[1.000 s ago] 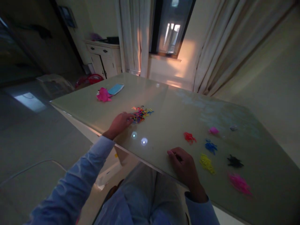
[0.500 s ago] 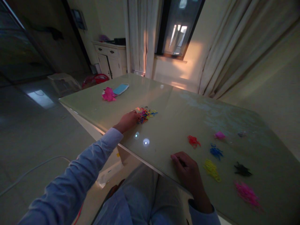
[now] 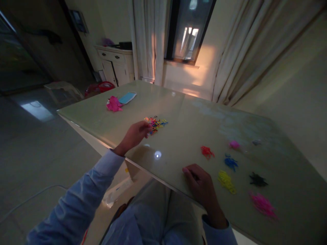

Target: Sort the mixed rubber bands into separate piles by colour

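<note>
My left hand [image 3: 136,134] hovers at the near left side of a mixed pile of small coloured rubber bands [image 3: 158,124]. Its thumb and fingertips are pinched together; anything between them is too small to make out. My right hand [image 3: 200,182] rests loosely curled on the near edge of the table, with nothing visible in it. Beside it lie sorted heaps of bands: red [image 3: 207,152], blue [image 3: 231,162], yellow [image 3: 226,181], black [image 3: 258,179] and pink [image 3: 263,205].
The glossy table [image 3: 178,136] reflects light spots. At its far left lie a crumpled pink wrapper [image 3: 114,104] and a blue face mask [image 3: 127,98]. A small pink item [image 3: 234,144] and a clear crumpled piece [image 3: 256,142] are to the right. A cabinet [image 3: 114,64] stands behind.
My left hand has lifted and drawn back slightly from the pile, its fingertips now pinched. My right hand stays resting in place. The whole view has shifted a little.
</note>
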The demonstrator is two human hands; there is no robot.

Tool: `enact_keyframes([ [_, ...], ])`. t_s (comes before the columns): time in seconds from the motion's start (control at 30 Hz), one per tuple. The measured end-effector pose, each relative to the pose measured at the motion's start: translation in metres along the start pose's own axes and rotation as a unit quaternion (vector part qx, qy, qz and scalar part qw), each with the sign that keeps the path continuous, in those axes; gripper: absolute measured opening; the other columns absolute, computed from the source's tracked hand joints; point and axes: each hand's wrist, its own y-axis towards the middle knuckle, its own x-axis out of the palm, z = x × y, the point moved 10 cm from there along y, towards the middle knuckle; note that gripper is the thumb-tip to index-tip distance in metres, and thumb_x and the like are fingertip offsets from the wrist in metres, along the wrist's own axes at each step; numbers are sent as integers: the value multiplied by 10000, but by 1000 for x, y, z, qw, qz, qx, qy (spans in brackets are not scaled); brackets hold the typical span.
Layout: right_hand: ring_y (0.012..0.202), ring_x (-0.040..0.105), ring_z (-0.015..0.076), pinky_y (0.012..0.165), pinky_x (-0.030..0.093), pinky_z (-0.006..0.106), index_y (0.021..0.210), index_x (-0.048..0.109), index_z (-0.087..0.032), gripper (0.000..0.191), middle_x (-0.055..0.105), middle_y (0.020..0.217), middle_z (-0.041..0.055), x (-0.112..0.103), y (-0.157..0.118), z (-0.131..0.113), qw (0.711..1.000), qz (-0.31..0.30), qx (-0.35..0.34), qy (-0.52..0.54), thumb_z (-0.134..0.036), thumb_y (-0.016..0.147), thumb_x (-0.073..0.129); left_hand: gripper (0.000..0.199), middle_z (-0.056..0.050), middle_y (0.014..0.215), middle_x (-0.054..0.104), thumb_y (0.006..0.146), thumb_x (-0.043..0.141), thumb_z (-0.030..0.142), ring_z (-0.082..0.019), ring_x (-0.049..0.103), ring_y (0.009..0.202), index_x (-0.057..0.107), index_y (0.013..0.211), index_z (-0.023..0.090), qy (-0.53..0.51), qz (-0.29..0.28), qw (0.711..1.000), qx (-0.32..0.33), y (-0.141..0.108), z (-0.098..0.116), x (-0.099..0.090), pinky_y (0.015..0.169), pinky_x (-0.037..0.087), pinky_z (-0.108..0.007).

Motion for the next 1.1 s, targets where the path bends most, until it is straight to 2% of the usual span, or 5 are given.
enact_keyframes([
  [0.2, 643, 575, 147, 614, 405, 237, 726, 624, -189, 313, 636, 708, 22, -2, -1, -5, 1000, 6, -1, -10, -348, 968, 506, 334, 16, 751, 643, 709, 815, 412, -50, 509, 509, 632, 844, 167, -396, -46, 907, -133, -44, 22, 59, 491, 399, -185],
  [0.43, 651, 570, 145, 618, 395, 230, 716, 626, -187, 335, 628, 709, 25, -2, -1, -5, 1000, 7, 1, 3, -370, 969, 505, 295, 7, 777, 657, 676, 859, 305, -33, 508, 512, 676, 852, 155, -510, -124, 829, -194, -69, 49, 127, 488, 402, -176],
  [0.63, 653, 568, 136, 623, 391, 228, 767, 669, -185, 327, 634, 727, 17, 2, -3, -1, 1000, 3, 8, -6, -379, 975, 508, 310, -4, 759, 673, 676, 843, 347, -51, 524, 516, 698, 871, 154, -426, -135, 879, -166, -59, 62, 151, 488, 400, -191],
  [0.83, 667, 600, 140, 640, 402, 238, 792, 705, -187, 209, 690, 780, 30, 5, -2, 0, 999, -2, 7, -42, -246, 929, 558, 202, -7, 686, 662, 770, 729, 349, -94, 553, 545, 701, 840, 162, -230, -163, 959, -7, -40, 110, 190, 518, 430, -208],
  [1.1, 989, 693, 299, 850, 511, 364, 1131, 702, -152, 349, 746, 1113, 140, 18, -4, 9, 994, -23, 19, -106, -142, 798, 598, 154, -54, 842, 742, 864, 580, 188, -163, 650, 762, 732, 837, 188, 105, -341, 892, 278, -62, 169, 292, 738, 470, -261],
])
